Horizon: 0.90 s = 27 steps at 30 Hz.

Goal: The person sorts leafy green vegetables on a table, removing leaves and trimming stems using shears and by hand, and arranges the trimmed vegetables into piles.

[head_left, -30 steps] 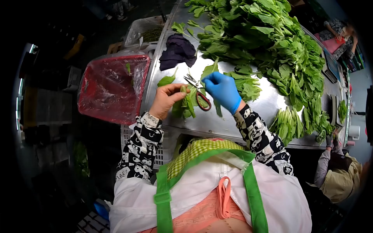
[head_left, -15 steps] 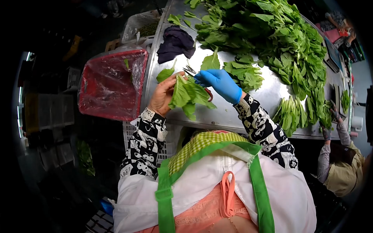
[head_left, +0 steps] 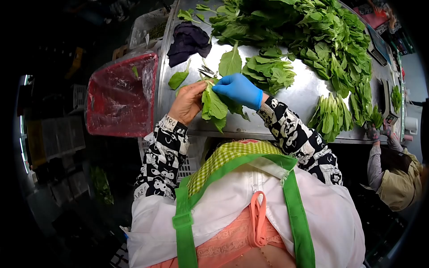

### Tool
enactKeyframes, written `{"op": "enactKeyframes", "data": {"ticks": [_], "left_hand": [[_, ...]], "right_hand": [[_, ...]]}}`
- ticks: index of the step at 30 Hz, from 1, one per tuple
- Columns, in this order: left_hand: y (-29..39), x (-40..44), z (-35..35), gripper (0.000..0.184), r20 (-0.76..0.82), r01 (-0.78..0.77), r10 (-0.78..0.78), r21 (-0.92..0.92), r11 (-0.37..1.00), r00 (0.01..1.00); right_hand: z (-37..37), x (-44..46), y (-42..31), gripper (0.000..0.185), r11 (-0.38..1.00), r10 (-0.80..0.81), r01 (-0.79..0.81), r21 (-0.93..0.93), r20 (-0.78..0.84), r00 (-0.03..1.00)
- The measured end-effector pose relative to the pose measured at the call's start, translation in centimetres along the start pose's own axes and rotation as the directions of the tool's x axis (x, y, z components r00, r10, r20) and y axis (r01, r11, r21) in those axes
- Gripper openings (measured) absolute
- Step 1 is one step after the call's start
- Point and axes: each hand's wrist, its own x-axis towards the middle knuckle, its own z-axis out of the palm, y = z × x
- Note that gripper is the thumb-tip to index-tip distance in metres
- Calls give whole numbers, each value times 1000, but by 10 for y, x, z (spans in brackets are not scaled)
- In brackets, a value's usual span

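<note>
Both hands, left (head_left: 187,103) and gloved right (head_left: 239,90), meet fingertip to fingertip, pinched closed around leafy greens (head_left: 214,107).

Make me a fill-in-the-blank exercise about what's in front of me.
The right hand wears a glove coloured ____. The ungloved hand, at the leafy greens, is the ____ one. Past the fingers, the scissors show their metal ____. The red bin is lined with clear ____.

blue; left; blades; plastic

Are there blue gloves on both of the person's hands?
No, the right hand wears a blue glove, but the left hand is bare.
</note>
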Motion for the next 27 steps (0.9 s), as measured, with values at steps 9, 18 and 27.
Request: {"op": "enactKeyframes", "data": {"ticks": [9,18,27], "left_hand": [[0,2,-17,21,-21,251,-250,96,963,968],[5,-3,-25,27,-62,113,-126,-191,975,990],[-3,11,-27,22,-226,-1,-87,-363,932,970]], "right_hand": [[-10,1,9,29,904,-72,93,-417,65,995],[-6,16,26,30,974,-85,55,-222,-129,988],[-10,-3,24,36,992,-121,115,-58,-128,984]]}}
